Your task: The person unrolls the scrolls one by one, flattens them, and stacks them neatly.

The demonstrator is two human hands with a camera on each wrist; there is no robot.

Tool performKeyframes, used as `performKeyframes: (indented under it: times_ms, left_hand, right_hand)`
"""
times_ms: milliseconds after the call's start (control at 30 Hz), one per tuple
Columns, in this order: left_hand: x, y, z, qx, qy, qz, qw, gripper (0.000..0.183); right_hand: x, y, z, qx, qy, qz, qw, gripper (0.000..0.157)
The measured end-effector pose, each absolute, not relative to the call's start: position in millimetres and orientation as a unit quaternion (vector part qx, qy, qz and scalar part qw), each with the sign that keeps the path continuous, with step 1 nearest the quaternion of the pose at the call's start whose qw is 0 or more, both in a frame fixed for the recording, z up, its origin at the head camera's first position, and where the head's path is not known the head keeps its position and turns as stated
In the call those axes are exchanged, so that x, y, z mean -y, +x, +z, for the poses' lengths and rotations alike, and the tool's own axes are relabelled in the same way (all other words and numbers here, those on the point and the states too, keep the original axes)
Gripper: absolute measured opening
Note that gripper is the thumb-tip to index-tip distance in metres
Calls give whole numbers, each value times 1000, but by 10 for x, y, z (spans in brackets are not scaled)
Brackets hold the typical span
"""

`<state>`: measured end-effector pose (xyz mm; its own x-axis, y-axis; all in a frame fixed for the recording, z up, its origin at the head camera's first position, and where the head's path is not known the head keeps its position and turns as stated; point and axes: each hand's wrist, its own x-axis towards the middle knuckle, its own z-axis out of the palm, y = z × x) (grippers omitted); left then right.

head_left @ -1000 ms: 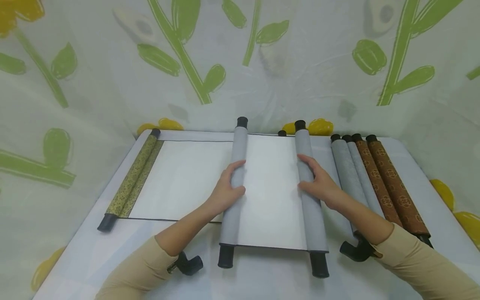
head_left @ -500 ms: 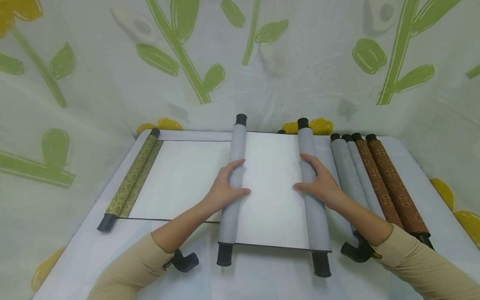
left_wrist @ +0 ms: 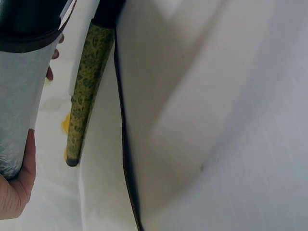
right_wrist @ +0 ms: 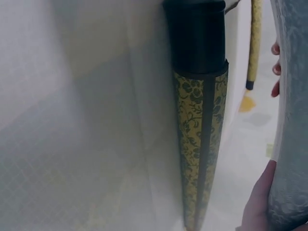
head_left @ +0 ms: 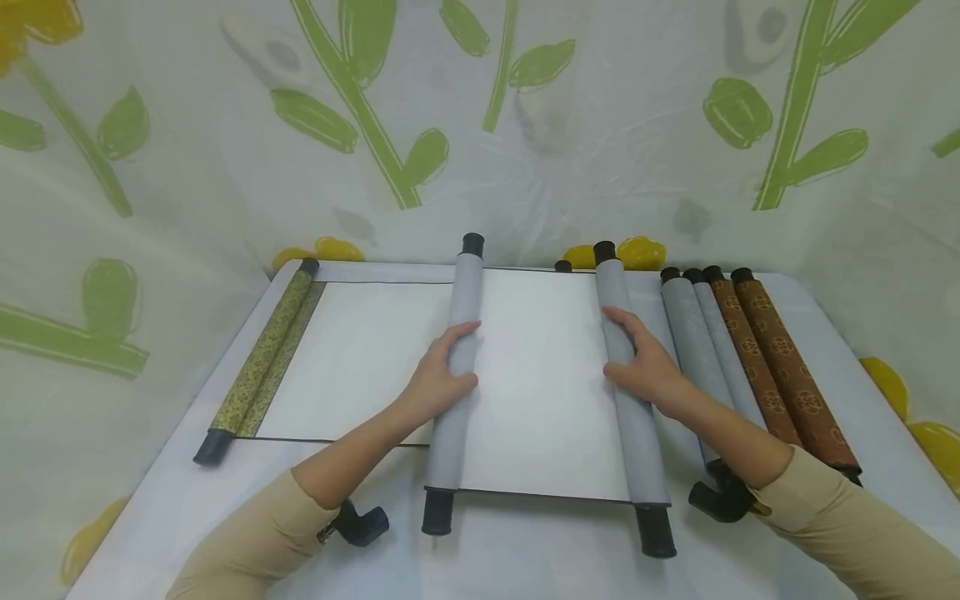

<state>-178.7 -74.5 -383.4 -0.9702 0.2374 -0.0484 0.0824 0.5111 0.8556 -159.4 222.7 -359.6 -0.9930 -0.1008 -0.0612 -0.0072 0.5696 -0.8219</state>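
A grey hanging scroll is partly unrolled, its white paper [head_left: 547,383] stretched between two rollers with black end knobs. My left hand [head_left: 441,375] grips the left grey roller [head_left: 448,442], thumb and fingers curled round it. Likewise my right hand [head_left: 645,367] holds the right grey roller [head_left: 643,454]. Under the grey scroll, a yellow-green patterned scroll [head_left: 262,358] lies spread on the table. In the head view its right roller is hidden except for a black knob [head_left: 563,266]; the right wrist view shows that patterned roller [right_wrist: 199,139] below the grey one.
To the right lie two rolled grey scrolls [head_left: 697,358] and two brown patterned ones [head_left: 798,375], side by side. A white cloth covers the table [head_left: 525,567]. Behind it hangs a pale curtain [head_left: 615,125] with green leaf prints. Black camera mounts [head_left: 362,525] sit at both wrists.
The left grey roller has shifted left with my left hand, and the right one a little to the right. The gap between them is wider, showing more white paper. The other scrolls have stayed put.
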Motion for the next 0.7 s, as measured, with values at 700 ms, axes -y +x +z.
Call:
performKeyframes:
  times_ms: [700]
  left_hand:
    - [845, -1839, -3892, -858, 84, 500, 79, 71]
  right_hand:
    - [-2279, -1575, -3596, -888, -14, -458, 42, 79]
